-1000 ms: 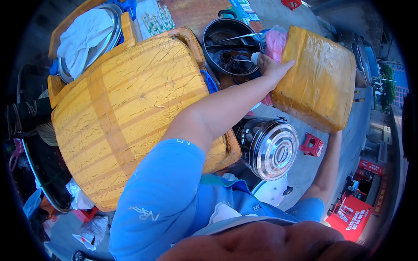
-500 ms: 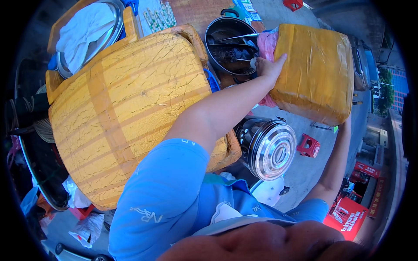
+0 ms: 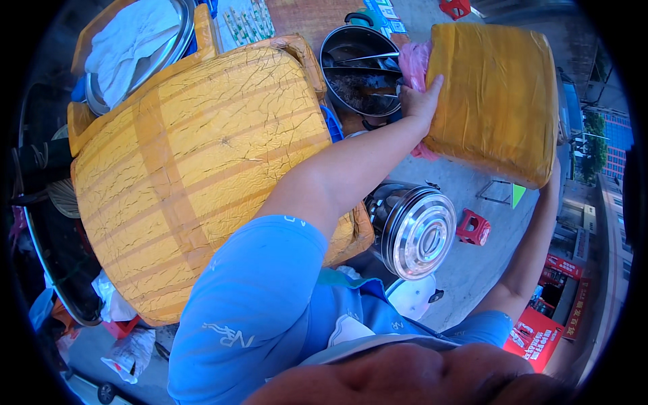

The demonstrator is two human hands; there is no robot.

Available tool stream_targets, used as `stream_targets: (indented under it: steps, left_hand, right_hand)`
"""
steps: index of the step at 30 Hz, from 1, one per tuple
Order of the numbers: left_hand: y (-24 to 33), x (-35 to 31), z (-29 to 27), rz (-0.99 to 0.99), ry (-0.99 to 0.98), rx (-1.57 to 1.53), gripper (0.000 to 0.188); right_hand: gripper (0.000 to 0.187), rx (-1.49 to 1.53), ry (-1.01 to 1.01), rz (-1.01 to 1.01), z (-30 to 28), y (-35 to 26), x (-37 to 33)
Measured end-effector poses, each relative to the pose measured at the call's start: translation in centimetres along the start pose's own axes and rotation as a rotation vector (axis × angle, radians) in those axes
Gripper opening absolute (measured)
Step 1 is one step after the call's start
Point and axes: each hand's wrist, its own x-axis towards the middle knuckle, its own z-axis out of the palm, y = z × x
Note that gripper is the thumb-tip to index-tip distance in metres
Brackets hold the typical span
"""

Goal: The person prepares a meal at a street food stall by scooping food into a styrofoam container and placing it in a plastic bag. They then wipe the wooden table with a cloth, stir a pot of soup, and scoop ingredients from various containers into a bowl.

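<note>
My left hand (image 3: 418,106), between one and two o'clock, is closed on the near edge of a taped yellow box (image 3: 496,101), my thumb up against its side and my other fingers curled by the pink plastic (image 3: 414,64) that bunches out along that edge. The box itself sits at two o'clock, held up off the ground. My right hand (image 3: 552,181) is at three o'clock, by the box's lower far corner; most of it is behind the box, so I cannot tell how far those fingers are spread or what they grip.

Just past my left fingertips, between twelve and one, a black divided pan (image 3: 351,50) holds dark liquid, with a metal utensil (image 3: 368,58) lying across it. Under my left forearm, toward ten o'clock, lies a large yellow box (image 3: 202,162) with a creased, taped top; beyond it, between ten and eleven, a white towel (image 3: 131,47) covers part of a round metal tray (image 3: 183,34). Between three and four stand a lidded steel canister (image 3: 422,233) and, farther out, a red stool (image 3: 474,228).
</note>
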Motion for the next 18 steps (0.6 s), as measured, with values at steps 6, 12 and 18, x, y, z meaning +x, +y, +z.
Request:
stream_targets:
  steps: [6, 12, 18]
  left_hand:
    - [0.9, 0.2, -0.6, -0.006, 0.011, -0.136, 0.096]
    - [1.1, -0.7, -0.6, -0.056, -0.056, -0.187, 0.096]
    - [0.8, 0.0, -0.3, -0.037, -0.034, -0.22, 0.096]
  right_hand:
    - [0.047, -0.335, 0.008, -0.1, -0.6, -2.7, 2.4]
    - [0.047, -0.19, 0.012, -0.121, -2.2, 0.0, 4.5]
    - [0.046, -0.159, 0.003, -0.123, -2.2, -0.9, 5.1]
